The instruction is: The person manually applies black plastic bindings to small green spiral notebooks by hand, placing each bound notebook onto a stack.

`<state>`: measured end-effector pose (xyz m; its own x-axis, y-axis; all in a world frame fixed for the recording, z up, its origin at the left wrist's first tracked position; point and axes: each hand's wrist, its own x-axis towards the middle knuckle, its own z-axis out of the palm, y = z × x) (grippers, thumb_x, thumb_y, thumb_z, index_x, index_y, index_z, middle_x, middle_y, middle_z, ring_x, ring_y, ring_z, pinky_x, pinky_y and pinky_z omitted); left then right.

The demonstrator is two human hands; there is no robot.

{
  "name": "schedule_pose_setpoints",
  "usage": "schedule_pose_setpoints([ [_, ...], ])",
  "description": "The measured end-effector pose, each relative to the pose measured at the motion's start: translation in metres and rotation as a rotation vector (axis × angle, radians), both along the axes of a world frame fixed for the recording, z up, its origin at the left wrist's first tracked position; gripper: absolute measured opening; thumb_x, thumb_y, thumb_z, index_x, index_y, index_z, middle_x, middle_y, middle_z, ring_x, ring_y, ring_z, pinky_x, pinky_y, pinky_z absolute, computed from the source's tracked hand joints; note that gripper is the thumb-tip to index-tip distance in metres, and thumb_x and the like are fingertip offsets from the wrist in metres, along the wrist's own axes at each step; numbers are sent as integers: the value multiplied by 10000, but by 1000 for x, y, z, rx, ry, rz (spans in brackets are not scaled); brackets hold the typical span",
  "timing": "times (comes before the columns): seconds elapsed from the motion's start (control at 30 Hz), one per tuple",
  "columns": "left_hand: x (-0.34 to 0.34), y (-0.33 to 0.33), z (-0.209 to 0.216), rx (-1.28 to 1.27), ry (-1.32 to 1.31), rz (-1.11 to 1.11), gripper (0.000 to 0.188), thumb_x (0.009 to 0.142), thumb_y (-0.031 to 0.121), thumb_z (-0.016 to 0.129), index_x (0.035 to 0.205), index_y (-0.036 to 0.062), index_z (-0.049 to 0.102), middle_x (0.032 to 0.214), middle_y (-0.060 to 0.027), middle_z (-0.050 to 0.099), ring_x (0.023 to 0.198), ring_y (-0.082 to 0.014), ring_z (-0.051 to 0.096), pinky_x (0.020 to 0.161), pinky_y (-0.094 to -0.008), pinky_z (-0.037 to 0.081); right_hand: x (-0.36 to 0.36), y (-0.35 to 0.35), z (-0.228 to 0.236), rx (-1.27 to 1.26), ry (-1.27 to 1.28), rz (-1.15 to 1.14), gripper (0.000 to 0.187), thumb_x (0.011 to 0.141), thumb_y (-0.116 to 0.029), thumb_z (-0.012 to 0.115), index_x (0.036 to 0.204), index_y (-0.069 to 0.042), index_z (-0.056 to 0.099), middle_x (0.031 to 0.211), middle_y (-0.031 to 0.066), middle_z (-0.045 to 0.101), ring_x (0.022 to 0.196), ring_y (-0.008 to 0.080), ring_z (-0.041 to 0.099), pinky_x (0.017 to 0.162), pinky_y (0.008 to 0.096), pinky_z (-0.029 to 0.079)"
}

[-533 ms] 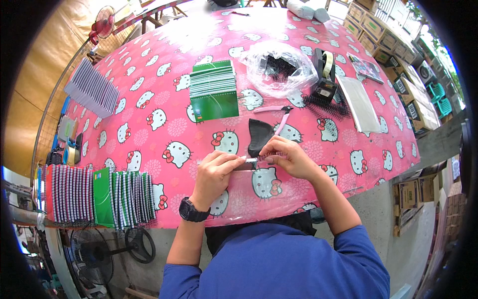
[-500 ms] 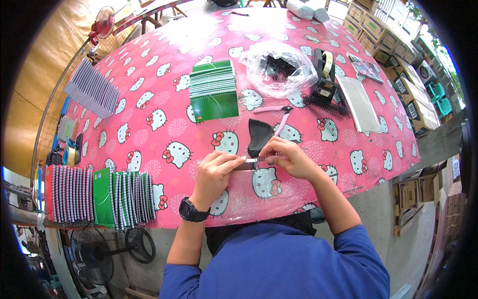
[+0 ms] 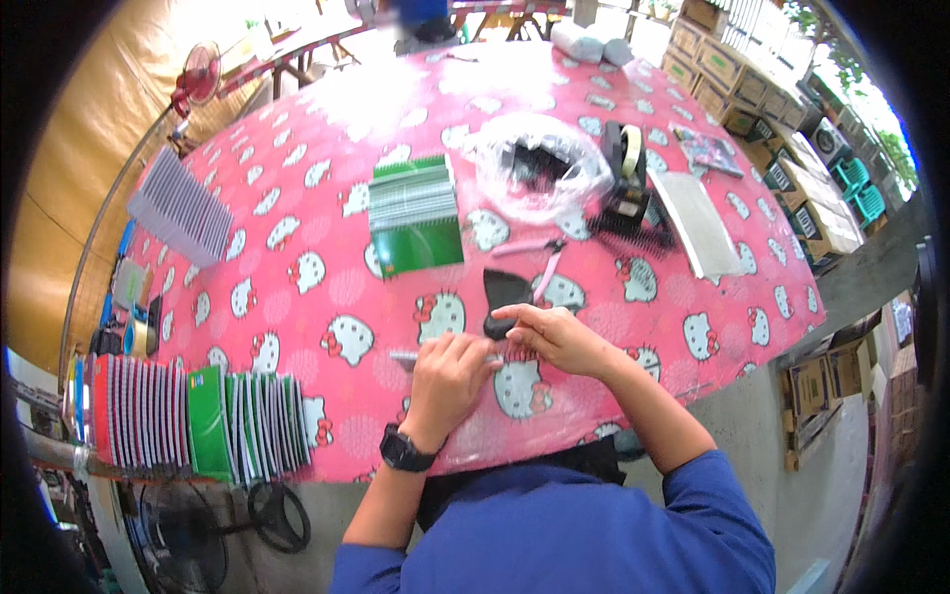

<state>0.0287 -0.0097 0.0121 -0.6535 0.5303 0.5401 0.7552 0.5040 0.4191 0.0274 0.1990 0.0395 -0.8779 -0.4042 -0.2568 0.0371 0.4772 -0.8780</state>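
Observation:
My left hand [image 3: 451, 384], with a black watch on the wrist, is closed on a thin, light-edged strip [image 3: 401, 358], probably a notebook seen edge-on. Most of that thing is hidden under my fingers. Close by on the right, my right hand [image 3: 556, 339] is bent into a pinch beside a short dark wire coil [image 3: 517, 353] at the strip's right end. Its fingertips are partly hidden. Just beyond the hands lie a black, wedge-shaped piece [image 3: 507, 295] and pliers with pink handles [image 3: 542, 269].
Green notebooks [image 3: 421, 243] lie overlapped ahead. Black coils fill a clear plastic bag [image 3: 485, 163] near a tape dispenser [image 3: 625, 188]. A clear plastic packet [image 3: 698, 223] is at right. Bound notebooks [image 3: 208, 426] stand at the left edge, pale ones [image 3: 183, 208] behind.
My left hand has slid right, closer to my right hand, and the light strip shows more on its left. The whole view has shifted, so the table things appear lower.

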Motion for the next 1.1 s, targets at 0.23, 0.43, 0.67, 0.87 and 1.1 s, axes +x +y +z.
schedule_pose_setpoints([
  [0.23,0,0,19,6,-40,-67,199,781,259,688,872,96,621,867,-49,630,846,-224,594,813,-385,392,-40,7,-51,582,711,79,808,619,-416,770,1319,-161,459,1395,275,339,1219,451,377,990,555,336],
  [0.43,0,-6,9,-163,-32,-87,194,792,265,694,905,116,643,866,-7,655,841,-181,616,1032,-445,263,-45,2,-52,550,706,41,722,611,-410,786,1234,-129,553,1344,274,403,1151,447,442,986,488,398],
  [0.67,4,-10,18,-102,32,-37,300,695,299,767,910,126,650,870,5,652,894,-194,606,1041,-489,235,-15,19,-28,-107,476,-96,469,714,-395,764,1093,-133,678,1175,214,575,1160,344,505,953,420,427],
  [0.87,1,-28,-3,-38,41,5,223,604,207,806,740,127,647,774,8,635,810,-181,595,980,-462,261,27,17,-23,-630,282,161,441,826,-447,660,1079,-87,688,1071,138,637,1080,252,551,945,384,416],
  [1.1,3,-22,1,22,35,-5,334,586,202,823,869,131,660,755,30,627,776,-156,602,983,-473,258,24,13,-20,-334,374,34,356,789,-364,721,1002,-79,710,991,127,658,1028,250,564,892,356,437],
])
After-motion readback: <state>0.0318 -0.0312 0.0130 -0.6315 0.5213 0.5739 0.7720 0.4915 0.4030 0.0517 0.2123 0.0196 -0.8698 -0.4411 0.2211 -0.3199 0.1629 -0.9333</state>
